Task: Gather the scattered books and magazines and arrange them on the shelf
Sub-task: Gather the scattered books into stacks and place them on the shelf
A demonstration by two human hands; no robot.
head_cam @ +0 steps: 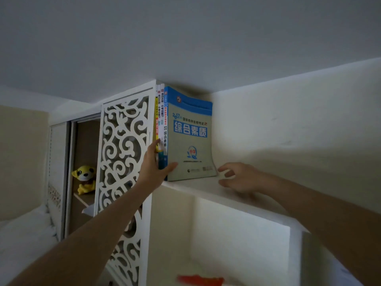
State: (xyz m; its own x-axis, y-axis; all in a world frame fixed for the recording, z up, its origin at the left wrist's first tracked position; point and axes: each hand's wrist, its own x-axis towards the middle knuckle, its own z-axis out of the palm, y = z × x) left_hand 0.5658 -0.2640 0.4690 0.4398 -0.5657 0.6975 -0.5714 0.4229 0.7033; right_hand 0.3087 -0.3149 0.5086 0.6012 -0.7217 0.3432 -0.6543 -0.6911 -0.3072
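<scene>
Several books stand upright at the left end of the top shelf [198, 188], just under the ceiling. The outermost is a grey-and-blue book [190, 141] with its cover facing right. Thinner books [159, 112] with yellow, white and red spines stand to its left. My left hand [154, 168] presses flat against the spines, with the thumb on the lower front corner of the grey-and-blue book. My right hand [239, 178] hovers over the shelf just right of that book's bottom corner, fingers loosely curled and holding nothing.
A white carved fretwork panel [121, 155] forms the shelf's left side. Behind it, a yellow plush toy [85, 179] sits in a cupboard. Below the top shelf is a white compartment [237, 240] with something red [201, 280] at its bottom edge.
</scene>
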